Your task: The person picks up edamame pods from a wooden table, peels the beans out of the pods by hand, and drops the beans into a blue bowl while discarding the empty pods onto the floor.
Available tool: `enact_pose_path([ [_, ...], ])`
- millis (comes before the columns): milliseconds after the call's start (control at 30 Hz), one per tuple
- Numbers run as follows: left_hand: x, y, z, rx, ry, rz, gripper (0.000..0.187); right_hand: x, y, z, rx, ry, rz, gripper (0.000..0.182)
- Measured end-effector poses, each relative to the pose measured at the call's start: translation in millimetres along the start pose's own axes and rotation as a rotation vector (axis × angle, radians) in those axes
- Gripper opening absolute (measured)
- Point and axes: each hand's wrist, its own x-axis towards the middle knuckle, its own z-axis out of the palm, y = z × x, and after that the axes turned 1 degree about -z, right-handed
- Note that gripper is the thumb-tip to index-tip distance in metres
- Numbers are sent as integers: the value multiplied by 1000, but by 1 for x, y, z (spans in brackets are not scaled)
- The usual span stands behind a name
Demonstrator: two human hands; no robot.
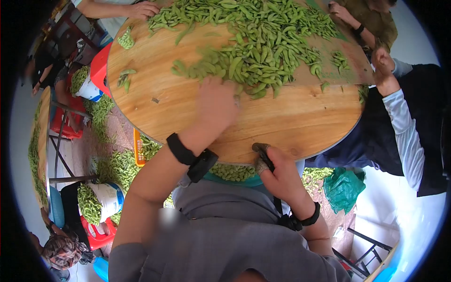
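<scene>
Green soybean pods [263,51] lie in a broad heap over the far part of a round wooden table [159,94]. My left hand [216,103] reaches to the near edge of the heap, back upward. Motion blurs it, and its fingers are hidden among blurred pods. At the table's near rim, my right hand [284,176] is closed around a small black tool [264,156], whose kind I cannot make out. Below that rim, more pods [234,172] sit in a green container, partly covered by the table.
Other people's hands rest at the table's far left [143,10] and right [384,61]. Pods cover parts of the floor [117,167] at left, near white buckets [105,199] and red stools [97,234]. A green plastic bag [344,188] lies at right.
</scene>
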Motion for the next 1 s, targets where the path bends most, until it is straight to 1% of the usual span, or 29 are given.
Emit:
enact_pose_path([
  [67, -3, -16, -5, -203, -68, -75, 25, -2, 7, 0, 42, -14, 14, 31],
  [100, -6, -18, -15, -200, -73, -74, 25, -1, 10, 0, 77, -34, 16, 32],
  [133, -12, -17, -33, -361, -56, -144, 24, 1, 10, 1, 84, -33, 16, 32],
  [167, -19, -14, -44, -520, -39, -214, 23, 4, 7, 1, 227, -48, 116, 34],
  [200, -29, -13, -46, -514, -42, -215, 23, 7, 4, 1, 370, -65, 214, 35],
  [233, -40, -12, -45, -842, -152, -289, 20, 11, -2, 0, 376, -67, 213, 35],
  [267, -49, -11, -47, -1170, -263, -359, 17, 16, -11, -3, 427, -91, 266, 35],
  [300, -56, -7, -49, -1167, -265, -359, 17, 19, -15, -4, 477, -114, 320, 35],
  [333, -63, -3, -52, -1304, -378, -453, 15, 20, -14, -4, 480, -113, 323, 35],
  [367, -68, 1, -54, -1440, -494, -548, 13, 20, -12, -3, 494, -141, 283, 35],
  [400, -72, 2, -56, -1441, -501, -550, 13, 19, -11, -3, 505, -169, 243, 34],
  [467, -78, 4, -58, -1611, -646, -456, 14, 17, -14, -4, 553, -200, 259, 32],
  [533, -81, 6, -58, -1589, -694, -477, 14, 15, -14, -4, 599, -234, 269, 31],
  [567, -82, 6, -58, -1562, -738, -496, 14, 14, -10, -2, 586, -234, 239, 31],
  [600, -81, 5, -60, -1563, -740, -497, 14, 13, -8, 0, 574, -235, 210, 30],
  [633, -80, 5, -63, -1563, -799, -534, 14, 13, -10, -1, 574, -235, 211, 30],
  [667, -80, 4, -65, -1562, -858, -571, 14, 14, -14, -3, 674, -248, 248, 35],
  [700, -82, 2, -64, -1564, -858, -573, 14, 14, -18, -5, 774, -262, 285, 39],
  [733, -85, 1, -63, -1626, -872, -555, 13, 14, -20, -9, 773, -264, 287, 39],
  [767, -86, 0, -63, -1688, -884, -536, 13, 14, -20, -14, 928, -331, 367, 43],
  [800, -87, 2, -66, -1691, -880, -538, 13, 14, -20, -17, 1082, -399, 448, 46],
  [833, -87, 6, -70, -1549, -795, -505, 12, 13, -23, -16, 1079, -403, 448, 46],
  [867, -87, 8, -73, -1407, -710, -470, 12, 12, -26, -12, 984, -331, 409, 45],
  [900, -89, 8, -71, -1408, -709, -470, 12, 12, -29, -9, 889, -258, 369, 44],
  [967, -94, 6, -63, -807, -344, 59, 18, 14, -33, -9, 830, -235, 352, 48],
  [1000, -97, 8, -63, -809, -347, 60, 18, 15, -34, -9, 772, -211, 337, 51],
])
